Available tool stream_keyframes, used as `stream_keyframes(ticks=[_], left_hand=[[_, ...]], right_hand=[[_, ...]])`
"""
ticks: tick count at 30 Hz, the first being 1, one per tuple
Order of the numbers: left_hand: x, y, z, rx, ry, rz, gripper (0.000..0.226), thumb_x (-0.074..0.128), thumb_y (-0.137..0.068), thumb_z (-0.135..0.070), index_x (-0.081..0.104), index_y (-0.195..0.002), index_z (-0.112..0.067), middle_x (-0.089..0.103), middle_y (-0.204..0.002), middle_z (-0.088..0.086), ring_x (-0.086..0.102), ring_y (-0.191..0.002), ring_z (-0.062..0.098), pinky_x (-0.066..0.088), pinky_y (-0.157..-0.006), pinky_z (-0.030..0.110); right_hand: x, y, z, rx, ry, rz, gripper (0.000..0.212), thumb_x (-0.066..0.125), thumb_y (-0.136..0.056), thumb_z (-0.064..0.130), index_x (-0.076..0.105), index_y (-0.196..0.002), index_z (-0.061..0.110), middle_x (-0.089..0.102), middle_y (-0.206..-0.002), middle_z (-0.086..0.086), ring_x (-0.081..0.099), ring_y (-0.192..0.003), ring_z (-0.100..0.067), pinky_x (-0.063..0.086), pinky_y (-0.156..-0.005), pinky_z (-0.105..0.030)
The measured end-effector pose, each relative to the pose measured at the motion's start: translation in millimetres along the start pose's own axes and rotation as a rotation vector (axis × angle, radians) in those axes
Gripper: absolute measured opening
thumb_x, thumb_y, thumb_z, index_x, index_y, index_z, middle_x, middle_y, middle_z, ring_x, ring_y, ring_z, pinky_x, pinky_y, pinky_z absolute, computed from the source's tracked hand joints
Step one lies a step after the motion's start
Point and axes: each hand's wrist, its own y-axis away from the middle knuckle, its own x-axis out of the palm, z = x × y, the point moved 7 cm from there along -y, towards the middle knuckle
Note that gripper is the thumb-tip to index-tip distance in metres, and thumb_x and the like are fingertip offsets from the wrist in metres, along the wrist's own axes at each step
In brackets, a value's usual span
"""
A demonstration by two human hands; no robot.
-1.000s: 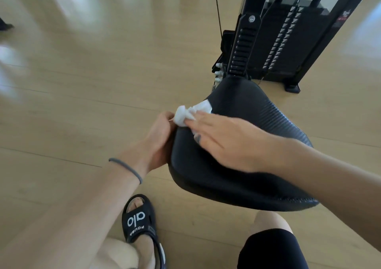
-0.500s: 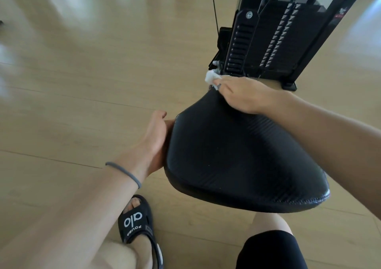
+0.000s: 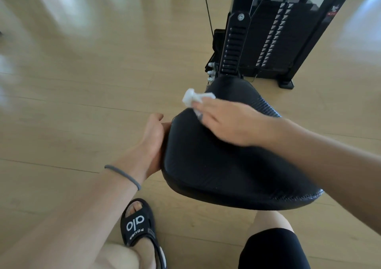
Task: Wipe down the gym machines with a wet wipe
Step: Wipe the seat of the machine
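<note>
Black seat [image 3: 216,165] fills centre-right of frame, textured, its narrow end toward the weight stack [image 3: 274,40] at upper right. Right hand [image 3: 228,122] lies palm-down on the seat's upper left part, fingers fairly straight, pressing the white wipe [image 3: 194,99]; a bunched end of the wipe sticks out past the fingertips over the seat edge. Left hand [image 3: 153,143] grips the seat's left edge, fingers curled under. Grey band [image 3: 123,175] on left wrist. Black sandal [image 3: 139,225] on wood floor [image 3: 82,83], lower centre.
</note>
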Motion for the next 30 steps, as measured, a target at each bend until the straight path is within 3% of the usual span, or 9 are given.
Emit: stream_keyframes(ticks=[2, 4, 8, 12, 17, 20, 23, 27, 30], left_hand=[[0.7, 0.5, 1.7, -0.007, -0.026, -0.001, 0.064, 0.022, -0.104, -0.051, 0.073, -0.108, -0.013, 0.078, -0.087, 0.010, 0.073, -0.083, 0.024, 0.048, -0.068, 0.032], [0.6, 0.0, -0.5, -0.006, -0.006, -0.009, 0.062, 0.023, -0.104, -0.047, 0.074, -0.101, -0.011, 0.078, -0.086, 0.011, 0.073, -0.078, 0.023, 0.050, -0.064, 0.029], [4.5, 6.4, -4.6, -0.022, 0.066, 0.010, 0.032, 0.027, -0.086, -0.014, 0.047, -0.061, -0.013, 0.052, -0.068, 0.002, 0.054, -0.054, 0.017, 0.042, -0.049, 0.018], [-6.4, 7.7, 3.4, -0.097, 0.086, -0.065, 0.050, 0.028, -0.100, -0.047, 0.060, -0.101, -0.008, 0.067, -0.087, 0.009, 0.061, -0.084, 0.020, 0.044, -0.069, 0.030], [0.9, 15.0, 4.3, 0.015, -0.054, -0.062, 0.064, 0.020, -0.102, -0.053, 0.069, -0.108, -0.012, 0.077, -0.095, 0.008, 0.070, -0.095, 0.023, 0.051, -0.078, 0.034], [8.0, 26.6, 8.0, 0.136, -0.185, -0.112, 0.065, 0.013, -0.105, -0.053, 0.070, -0.116, -0.024, 0.075, -0.110, 0.001, 0.065, -0.108, 0.018, 0.047, -0.087, 0.034], [10.7, 38.8, 2.8, 0.174, -0.325, -0.216, 0.062, 0.014, -0.105, -0.051, 0.066, -0.121, -0.021, 0.066, -0.123, 0.001, 0.056, -0.116, 0.019, 0.038, -0.094, 0.037], [6.5, 44.9, -5.0, 0.197, -0.401, -0.356, 0.057, 0.023, -0.098, -0.048, 0.063, -0.096, -0.008, 0.063, -0.103, 0.012, 0.056, -0.092, 0.026, 0.041, -0.086, 0.041], [5.0, 46.2, -3.6, 0.205, -0.409, -0.429, 0.056, 0.023, -0.094, -0.055, 0.060, -0.090, -0.013, 0.066, -0.106, 0.013, 0.054, -0.087, 0.024, 0.041, -0.081, 0.039]], right_hand=[[-2.9, -19.7, -14.2, 0.091, 0.054, 0.005, 0.041, 0.021, -0.109, 0.037, 0.051, -0.133, 0.022, 0.050, -0.128, 0.004, 0.054, -0.121, -0.025, 0.042, -0.102, -0.043], [8.4, -23.8, 12.4, 0.008, 0.070, 0.011, 0.043, 0.019, -0.108, 0.034, 0.053, -0.128, 0.017, 0.051, -0.125, 0.000, 0.053, -0.117, -0.024, 0.042, -0.105, -0.047], [32.0, 18.6, 76.7, -0.202, 0.060, 0.001, 0.053, 0.018, -0.109, 0.035, 0.041, -0.152, 0.014, 0.035, -0.161, -0.004, 0.024, -0.150, -0.016, 0.016, -0.125, -0.035], [28.0, 51.3, 82.8, -0.270, 0.114, -0.014, 0.057, 0.017, -0.109, 0.035, 0.011, -0.163, 0.016, 0.002, -0.171, 0.002, -0.003, -0.156, -0.007, -0.002, -0.126, -0.025], [23.7, 101.8, 69.4, -0.334, 0.184, -0.063, 0.060, 0.018, -0.105, 0.036, 0.030, -0.159, 0.014, 0.025, -0.167, -0.001, 0.008, -0.153, -0.006, -0.007, -0.121, -0.014], [11.2, 116.0, 11.8, -0.146, 0.056, -0.060, 0.048, 0.027, -0.107, 0.033, 0.034, -0.154, 0.029, 0.041, -0.150, 0.018, 0.033, -0.137, 0.001, 0.015, -0.110, -0.006], [0.8, 97.9, -19.6, 0.011, 0.007, -0.101, 0.046, 0.023, -0.110, 0.033, 0.030, -0.154, 0.025, 0.042, -0.138, 0.013, 0.046, -0.125, -0.008, 0.030, -0.103, -0.018], [31.1, 107.0, 64.2, -0.227, 0.094, -0.146, 0.053, 0.026, -0.108, 0.029, 0.032, -0.156, 0.007, 0.044, -0.152, -0.008, 0.036, -0.140, -0.020, 0.015, -0.115, -0.022], [31.7, 140.2, 81.0, -0.353, 0.015, -0.121, 0.059, 0.019, -0.105, 0.035, 0.027, -0.160, 0.014, 0.029, -0.165, 0.000, 0.016, -0.153, -0.007, -0.006, -0.120, -0.014]])
